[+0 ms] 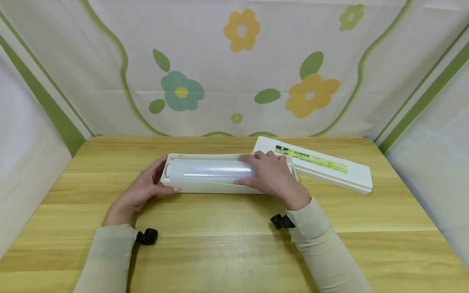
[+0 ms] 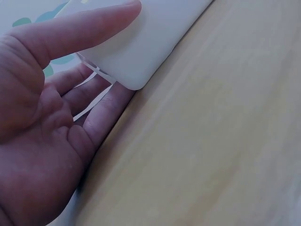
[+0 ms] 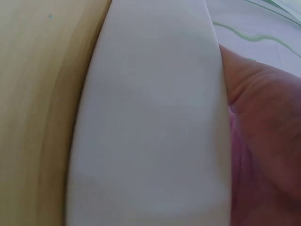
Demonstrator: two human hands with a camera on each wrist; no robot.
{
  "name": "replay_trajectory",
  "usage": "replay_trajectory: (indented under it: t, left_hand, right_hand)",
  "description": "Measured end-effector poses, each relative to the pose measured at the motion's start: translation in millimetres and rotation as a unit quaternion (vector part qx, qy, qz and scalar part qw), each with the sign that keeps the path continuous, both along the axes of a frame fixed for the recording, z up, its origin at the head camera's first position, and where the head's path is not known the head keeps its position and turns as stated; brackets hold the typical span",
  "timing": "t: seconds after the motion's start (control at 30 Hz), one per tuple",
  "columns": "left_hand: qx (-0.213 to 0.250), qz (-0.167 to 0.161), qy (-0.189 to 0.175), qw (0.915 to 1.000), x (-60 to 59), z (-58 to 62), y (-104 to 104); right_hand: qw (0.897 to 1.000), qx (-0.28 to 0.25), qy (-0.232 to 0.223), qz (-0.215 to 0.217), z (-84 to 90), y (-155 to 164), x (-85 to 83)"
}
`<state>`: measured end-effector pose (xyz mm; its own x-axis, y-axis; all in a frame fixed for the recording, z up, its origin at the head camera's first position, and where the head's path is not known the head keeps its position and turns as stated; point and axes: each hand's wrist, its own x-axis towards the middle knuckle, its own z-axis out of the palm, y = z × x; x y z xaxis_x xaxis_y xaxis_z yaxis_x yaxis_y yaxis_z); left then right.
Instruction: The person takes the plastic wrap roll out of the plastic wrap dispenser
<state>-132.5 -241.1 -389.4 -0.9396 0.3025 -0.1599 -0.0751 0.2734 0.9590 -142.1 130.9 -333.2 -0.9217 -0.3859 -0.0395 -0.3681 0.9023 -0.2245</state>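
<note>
left hand point(image 1: 143, 189) is gripping the box point(image 1: 205, 187) at its left end; thumb is lying on the outside of the near wall, the other fingers are wrapping round the end; thumb and fingers are standing apart with the box clamped between them; left wrist view is showing the lowest finger running along the table point(image 1: 220, 244) under the box corner

right hand point(image 1: 269, 173) is reaching over the box's right part; thumb and fingers are pinching the roll point(image 1: 205, 169) between them, thumb on its near side just inside the near wall, fingers on its far side; roll is lying lengthwise in the open box, its bare stretch running from the right fingertips toward the left hand; its right end is hiding under the right palm; cannot tell whether it is touching the box floor; right wrist view is mostly showing the near wall, with part of the hand appearing beyond the rim and the fingertips hiding behind it

lid point(image 1: 351, 177) is lying aslant on the table, beyond and right of the right fingers, carrying a yellow-green label point(image 1: 318, 161); cannot tell if it is touching the box

beige sleeves point(image 1: 106, 254) are covering both forearms; black clips point(image 1: 147, 236) are jutting inward from the cuffs, nearer the wearer than the fingers; flowered cloth point(image 1: 220, 110) is hanging beyond all fingertips
</note>
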Motion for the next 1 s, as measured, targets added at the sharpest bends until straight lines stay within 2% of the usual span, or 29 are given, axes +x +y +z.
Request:
replay_trajectory:
  t: [0.3,0.63,1.0]
  left_hand:
    - [-0.008,-0.001,0.004,1.0,2.5,1.7,0]
    - [-0.016,-0.002,0.003,0.9999,1.7,1.6,-1]
    - [-0.011,-0.002,0.005,0.9999,-2.0,0.2,0]
  right_hand:
    - [0.999,-0.025,0.036,0.015,-9.9,6,-0.1]
    - [0.997,-0.04,0.053,0.039,-13.6,11,-1.0]
    - [0.995,-0.053,0.079,0.036,-16.4,13,0.3]
